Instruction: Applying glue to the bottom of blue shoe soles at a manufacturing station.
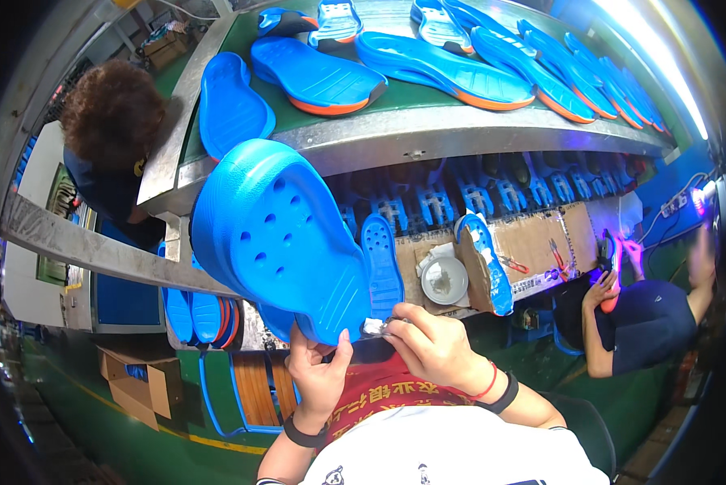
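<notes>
A large blue shoe sole (298, 234) with round holes at one end stands tilted up in front of me. My left hand (321, 372) grips its lower end, thumb on the face and the other fingers behind it. Close to that lower end, my right hand (434, 343) pinches a small white wad (373, 326), which looks like cloth or cotton. The wad is at the sole's edge; whether it touches cannot be made out. Part of another blue piece (275, 322) shows behind the sole. Just beyond my hands lies a narrow blue insole-shaped piece (381, 263).
A metal-edged green conveyor (314, 133) carries several blue soles. On the cardboard-covered bench are a white bowl (444, 280), an upright sole with torn covering (486, 267) and red-handled pliers (512, 264). People work at the left (112, 121) and right (646, 323). A cardboard box (140, 380) sits on the floor.
</notes>
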Tool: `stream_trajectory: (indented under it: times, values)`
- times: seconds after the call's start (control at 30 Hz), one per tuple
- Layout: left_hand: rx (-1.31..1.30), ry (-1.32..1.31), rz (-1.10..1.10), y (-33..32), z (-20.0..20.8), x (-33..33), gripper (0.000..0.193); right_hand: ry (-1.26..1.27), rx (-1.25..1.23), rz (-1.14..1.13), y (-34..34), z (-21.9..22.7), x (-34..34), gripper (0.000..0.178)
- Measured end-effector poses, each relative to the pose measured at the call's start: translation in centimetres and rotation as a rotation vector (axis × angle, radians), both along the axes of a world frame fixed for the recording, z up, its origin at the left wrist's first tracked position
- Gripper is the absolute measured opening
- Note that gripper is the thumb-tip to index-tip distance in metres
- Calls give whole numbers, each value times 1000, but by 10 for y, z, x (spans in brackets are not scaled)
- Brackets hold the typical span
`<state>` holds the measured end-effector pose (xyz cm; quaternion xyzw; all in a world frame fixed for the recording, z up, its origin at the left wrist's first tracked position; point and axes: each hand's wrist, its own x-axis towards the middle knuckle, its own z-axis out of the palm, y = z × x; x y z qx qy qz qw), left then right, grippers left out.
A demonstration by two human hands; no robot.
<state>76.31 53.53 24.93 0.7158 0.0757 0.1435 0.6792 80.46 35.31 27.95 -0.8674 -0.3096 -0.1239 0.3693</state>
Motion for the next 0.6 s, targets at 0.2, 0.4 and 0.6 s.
stream_trajectory:
  times: [0.2,0.4,0.6]
  values:
    - [15,-29,0,0,3,1,55,38,55,46,-1,-1,0,19]
    - [16,-29,-14,-2,5,-2,54,23,59,20,-3,-1,0,18]
    - [17,-22,-20,-2,4,-4,52,-29,-28,-9,-1,2,-3,20]
